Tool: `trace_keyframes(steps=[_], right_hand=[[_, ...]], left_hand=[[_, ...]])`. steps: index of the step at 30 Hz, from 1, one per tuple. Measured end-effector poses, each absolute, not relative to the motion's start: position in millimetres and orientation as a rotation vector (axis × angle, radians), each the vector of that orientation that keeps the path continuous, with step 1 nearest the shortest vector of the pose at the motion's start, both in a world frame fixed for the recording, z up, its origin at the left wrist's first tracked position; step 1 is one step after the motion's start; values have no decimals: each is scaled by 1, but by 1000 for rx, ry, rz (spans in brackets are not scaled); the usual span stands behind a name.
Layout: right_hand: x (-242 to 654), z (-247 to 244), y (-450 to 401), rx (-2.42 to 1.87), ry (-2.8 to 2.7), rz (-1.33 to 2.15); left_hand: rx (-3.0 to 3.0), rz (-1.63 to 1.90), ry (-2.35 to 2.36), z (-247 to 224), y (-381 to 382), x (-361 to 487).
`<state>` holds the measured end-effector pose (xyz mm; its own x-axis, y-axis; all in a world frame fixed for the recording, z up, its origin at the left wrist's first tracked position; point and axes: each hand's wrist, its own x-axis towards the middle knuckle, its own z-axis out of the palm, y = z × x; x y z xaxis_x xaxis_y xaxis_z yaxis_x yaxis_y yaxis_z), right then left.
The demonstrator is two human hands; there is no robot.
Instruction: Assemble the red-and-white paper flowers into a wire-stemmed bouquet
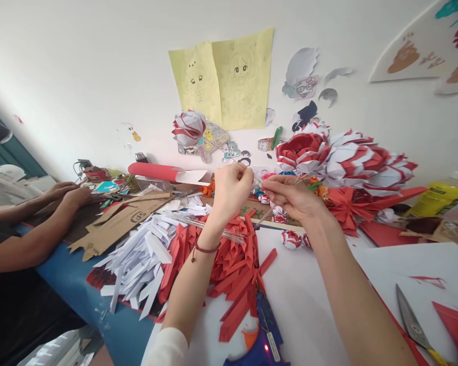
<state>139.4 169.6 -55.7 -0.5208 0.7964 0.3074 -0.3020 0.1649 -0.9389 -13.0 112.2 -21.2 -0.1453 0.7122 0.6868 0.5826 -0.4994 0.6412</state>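
My left hand [234, 185] is raised over the table, its fingers closed in a pinch on a thin wire. My right hand [295, 198] is just to its right, also pinching thin wire [265, 216], which slants down to the left. A red-and-white folded paper flower [190, 128] is up to the left of my left hand; a thin stem seems to run from it toward that hand. Below my hands lie piles of red folded paper strips [232, 259] and white folded paper strips [141, 259], with a bundle of thin wires [213, 229] across them.
A blue glue gun [265, 325] with a lit red light lies in front. Scissors [414, 320] are at right. Large paper flowers [356, 157] and a yellow bottle [440, 195] stand behind. At left, another person's arms [57, 218] rest near cardboard [122, 223].
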Motion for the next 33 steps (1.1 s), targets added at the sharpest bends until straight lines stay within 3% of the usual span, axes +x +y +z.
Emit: trace_keyframes(steps=[19, 33], right_hand=[[145, -63, 182, -448, -1499, 1631], [145, -54, 171, -562, -1464, 1476]], left_hand=[[1834, 1755, 1396, -26, 124, -16], [1816, 1754, 1534, -27, 128, -21]])
